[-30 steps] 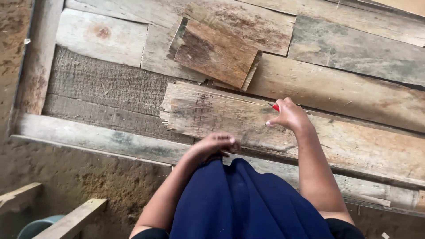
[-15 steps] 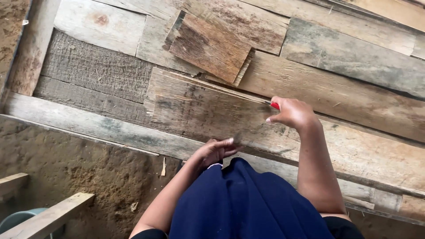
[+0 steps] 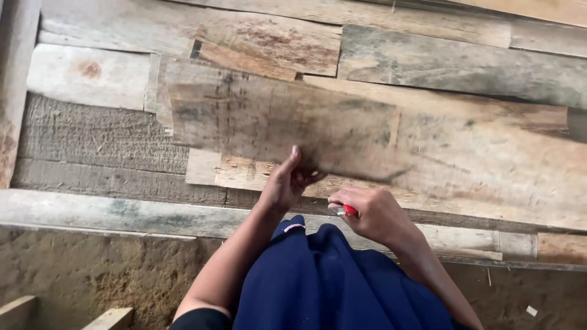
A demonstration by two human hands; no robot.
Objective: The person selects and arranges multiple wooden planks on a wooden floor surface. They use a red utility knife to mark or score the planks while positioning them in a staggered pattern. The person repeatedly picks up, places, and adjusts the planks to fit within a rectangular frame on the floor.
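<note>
My left hand [image 3: 286, 182] grips the near edge of a weathered wooden board [image 3: 275, 119], thumb up against its face. The board is blurred and held tilted above the other planks. My right hand [image 3: 374, 215] is closed around a small red object [image 3: 348, 211], only its tip showing; what it is I cannot tell. That hand hovers just right of the left hand, close to my body, above a long pale plank [image 3: 477, 159]. My dark blue garment [image 3: 330, 281] fills the bottom centre.
Rough, stained planks [image 3: 440, 67] lie side by side across the whole upper view. A grey beam [image 3: 110, 211] borders them on the near side. Bare dirt ground [image 3: 79, 269] lies below it, with wooden strip ends [image 3: 110, 318] at the bottom left.
My left hand has left my lap and taken hold of a board, which is now lifted and moving. My right hand has drawn back off the plank toward my body.
</note>
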